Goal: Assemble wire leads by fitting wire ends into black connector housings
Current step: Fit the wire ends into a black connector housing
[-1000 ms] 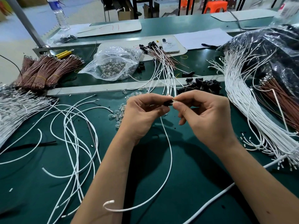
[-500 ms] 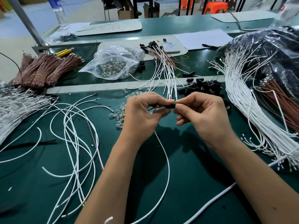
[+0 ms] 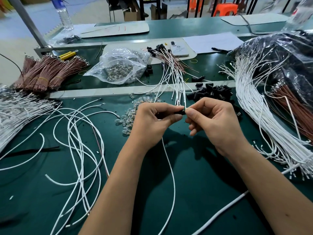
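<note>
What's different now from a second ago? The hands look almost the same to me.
Little has changed. The left hand still grips the black connector housing and the right hand still pinches at its end. The white wire hanging below the hands has swung: its free end, which curled on the green table a second ago, now runs out of view at the bottom. The piles of wires and housings lie as before.

A factory assembly workshop: long green benches piled with wire bundles, connector housings, bagged parts.
</note>
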A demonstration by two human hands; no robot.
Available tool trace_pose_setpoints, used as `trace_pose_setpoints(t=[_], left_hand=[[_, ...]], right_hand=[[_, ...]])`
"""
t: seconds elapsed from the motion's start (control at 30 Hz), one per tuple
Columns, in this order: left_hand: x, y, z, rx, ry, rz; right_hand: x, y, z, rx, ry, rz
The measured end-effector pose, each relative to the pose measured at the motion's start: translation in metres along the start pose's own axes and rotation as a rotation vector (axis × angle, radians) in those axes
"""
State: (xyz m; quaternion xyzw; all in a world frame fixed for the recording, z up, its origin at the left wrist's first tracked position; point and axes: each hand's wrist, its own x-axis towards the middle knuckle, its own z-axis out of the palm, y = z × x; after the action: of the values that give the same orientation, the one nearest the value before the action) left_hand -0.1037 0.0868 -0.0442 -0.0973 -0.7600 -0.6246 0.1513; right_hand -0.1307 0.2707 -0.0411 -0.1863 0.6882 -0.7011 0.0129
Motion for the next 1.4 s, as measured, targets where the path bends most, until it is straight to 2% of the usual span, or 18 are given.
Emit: trace_pose_setpoints(t=[0.3, 0.53, 0.83, 1.03, 1.23, 1.4], left_hand=[[0.0, 0.0, 0.0, -0.106, -0.049, -0.065], [-0.001, 0.0, 0.001, -0.014, -0.012, -0.066], [-0.001, 0.001, -0.001, -0.113, -0.004, -0.056], [-0.001, 0.0, 0.0, -0.145, -0.027, -0.063], [-0.005, 0.004, 0.003, -0.217, -0.034, -0.042], [-0.003, 0.005, 0.009, -0.158, 0.025, -0.005]], right_hand=[[0.001, -0.003, -0.002, -0.004, -0.005, -0.049], [0.0, -0.005, 0.0, -0.109, -0.004, -0.067], [-0.003, -0.008, 0.005, 0.081, 0.055, 0.04], [-0.005, -0.011, 0.008, 0.249, 0.016, 0.106], [-0.002, -0.016, -0.003, 0.256, -0.08, 0.179], [-0.003, -0.01, 0.005, 0.281, 0.009, 0.156]])
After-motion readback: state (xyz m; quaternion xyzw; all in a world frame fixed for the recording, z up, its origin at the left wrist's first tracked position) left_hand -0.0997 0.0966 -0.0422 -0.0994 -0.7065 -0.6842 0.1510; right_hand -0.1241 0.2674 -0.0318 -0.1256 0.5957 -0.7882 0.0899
